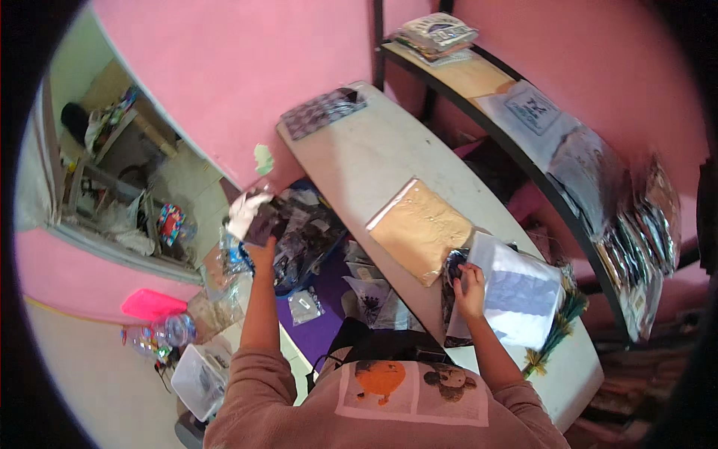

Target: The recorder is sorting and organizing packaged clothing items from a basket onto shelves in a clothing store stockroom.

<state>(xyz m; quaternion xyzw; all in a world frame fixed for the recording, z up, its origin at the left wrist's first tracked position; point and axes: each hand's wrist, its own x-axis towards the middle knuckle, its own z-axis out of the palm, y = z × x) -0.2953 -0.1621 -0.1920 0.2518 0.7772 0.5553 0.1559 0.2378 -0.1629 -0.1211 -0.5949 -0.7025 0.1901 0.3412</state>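
Observation:
On the left, my left hand point(263, 249) is closed on a dark and white folded bundle point(259, 221), perhaps cloth in clear plastic. It holds the bundle above a blue-rimmed container point(303, 243) heaped with dark plastic packets. My right hand point(470, 290) is over the table, its bent fingers closed on the edge of a dark glossy packet point(453, 266). Right beside that hand lies a folded white and blue garment point(520, 295), which looks plastic-wrapped. A flat tan packet point(420, 230) with a white edge lies farther up the table.
The long pale table point(359, 157) bears a grey patterned packet point(323, 114) at its far end. Above its right side runs a dark-edged shelf point(490, 123) with stacked packaged clothes. A white bin point(198, 385), plastic bottles point(173, 329) and a pink item point(153, 304) are at lower left.

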